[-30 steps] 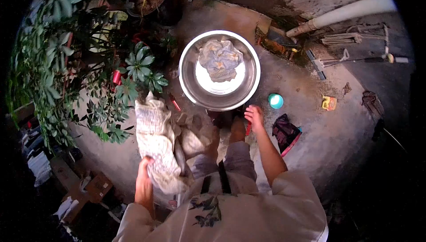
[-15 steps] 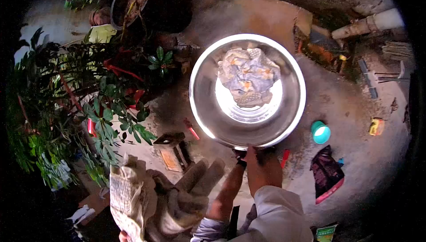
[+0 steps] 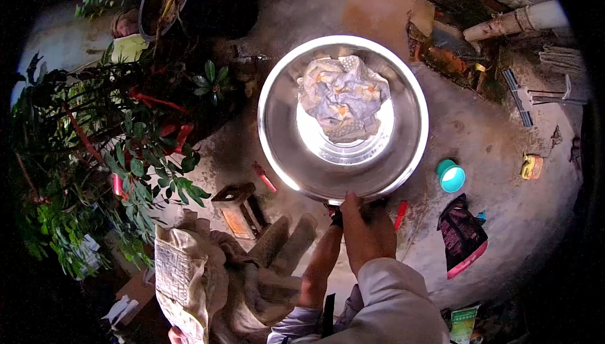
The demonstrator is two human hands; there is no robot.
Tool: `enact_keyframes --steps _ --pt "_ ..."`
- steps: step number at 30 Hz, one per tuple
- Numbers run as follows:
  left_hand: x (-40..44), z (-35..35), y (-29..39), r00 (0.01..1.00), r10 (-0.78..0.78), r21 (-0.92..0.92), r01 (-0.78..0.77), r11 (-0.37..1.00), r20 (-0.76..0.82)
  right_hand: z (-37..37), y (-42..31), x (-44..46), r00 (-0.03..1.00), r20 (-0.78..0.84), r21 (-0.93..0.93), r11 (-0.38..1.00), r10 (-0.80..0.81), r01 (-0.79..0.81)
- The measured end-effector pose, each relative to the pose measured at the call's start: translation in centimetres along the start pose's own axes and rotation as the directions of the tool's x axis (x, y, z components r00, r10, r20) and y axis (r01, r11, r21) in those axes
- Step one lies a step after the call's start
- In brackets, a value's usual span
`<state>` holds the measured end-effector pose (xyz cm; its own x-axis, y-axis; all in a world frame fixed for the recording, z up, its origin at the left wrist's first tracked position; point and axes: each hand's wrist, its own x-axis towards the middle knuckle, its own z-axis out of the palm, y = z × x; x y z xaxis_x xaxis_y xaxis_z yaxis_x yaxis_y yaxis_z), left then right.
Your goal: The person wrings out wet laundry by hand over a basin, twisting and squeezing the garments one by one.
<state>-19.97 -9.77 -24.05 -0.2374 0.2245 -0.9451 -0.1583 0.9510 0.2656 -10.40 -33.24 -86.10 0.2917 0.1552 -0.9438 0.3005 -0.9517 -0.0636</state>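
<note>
A wide, shiny metal basin (image 3: 403, 155) fills the middle of the view. In it lies a crumpled pale grey cloth (image 3: 343, 98) with dotted patches and orange marks. My right hand (image 3: 360, 218) grips the basin's near rim, its thumb on the edge. Beside it, my left hand (image 3: 334, 210), with a dark band at the wrist, is at the same rim; its fingers are mostly hidden under the edge and behind the right hand. Left of my forearms, a wrinkled beige cloth (image 3: 186, 281) is bunched up, with a bit of skin (image 3: 175, 334) showing at its lower edge.
Leafy plants (image 3: 138, 167) crowd the left side. A small wooden stool (image 3: 239, 215) stands near the beige cloth. On the right floor are a teal cup (image 3: 451, 177), a dark mesh bag (image 3: 463, 237), a yellow packet (image 3: 532, 167) and a red stick (image 3: 400, 215).
The view has shifted slightly, so the basin and surroundings appear a little higher and further left. Both hands stay at the basin's rim; the cloth still lies inside.
</note>
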Motion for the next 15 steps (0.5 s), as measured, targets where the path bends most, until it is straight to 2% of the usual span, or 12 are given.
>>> enact_keyframes --steps 2,3,4,5,6,8,9,10,11,13,14,15 --pt "0.3 0.0 0.1 1.000 -0.005 -0.010 0.005 1.000 -0.001 0.4 0.7 2.1 0.978 -0.182 0.026 0.994 -0.104 0.110" --pt "0.7 0.1 0.0 1.000 -0.007 -0.014 0.007 1.000 -0.004 -3.9 -2.9 2.8 0.782 -0.558 0.386 0.921 0.277 -0.052" --pt "1.1 0.1 0.0 1.000 -0.011 -0.019 0.011 1.000 -0.009 -8.8 -7.0 4.3 0.376 -0.641 0.718 0.696 0.669 -0.013" --pt "1.1 0.2 -0.2 1.000 -0.014 -0.025 0.014 1.000 -0.014 -15.9 -8.9 0.9 0.519 -0.736 0.610 0.758 0.434 0.231" --pt "1.7 0.1 -0.5 1.000 -0.009 -0.030 0.008 1.000 -0.030 -20.5 -10.0 -0.9 0.587 -0.796 0.487 0.733 0.148 0.476" --pt "1.7 0.2 -0.3 0.999 -0.015 -0.050 0.013 0.999 -0.040 -21.2 -10.9 1.7 0.612 -0.785 0.328 0.777 -0.093 0.538" --pt "2.2 0.0 -0.3 0.999 -0.004 -0.065 0.001 0.998 -0.050 -24.2 -13.4 3.1 0.593 -0.752 0.078 0.855 -0.288 0.513" --pt "2.4 0.0 -0.1 0.998 0.003 -0.067 -0.007 0.998 -0.055 -27.8 -15.7 3.5 0.590 -0.665 -0.178 0.865 -0.458 0.470" --pt "2.4 -0.1 0.1 0.998 0.008 -0.065 -0.013 0.998 -0.066 -30.1 -16.5 3.8 0.594 -0.661 -0.176 0.865 -0.458 0.470" --pt "3.1 -0.1 -0.1 0.995 0.019 -0.088 -0.027 0.996 -0.094 -30.9 -18.9 7.4 0.740 -0.511 -0.208 0.897 -0.439 0.389" --pt "2.5 -0.4 -0.2 0.994 0.022 -0.089 -0.031 0.996 -0.106 -32.3 -19.0 7.0 0.742 -0.504 -0.203 0.896 -0.442 0.395" --pt "2.8 -0.3 -0.4 0.992 0.022 -0.102 -0.034 0.994 -0.121 -31.8 -20.2 8.4 0.826 -0.407 -0.211 0.920 -0.389 0.330"
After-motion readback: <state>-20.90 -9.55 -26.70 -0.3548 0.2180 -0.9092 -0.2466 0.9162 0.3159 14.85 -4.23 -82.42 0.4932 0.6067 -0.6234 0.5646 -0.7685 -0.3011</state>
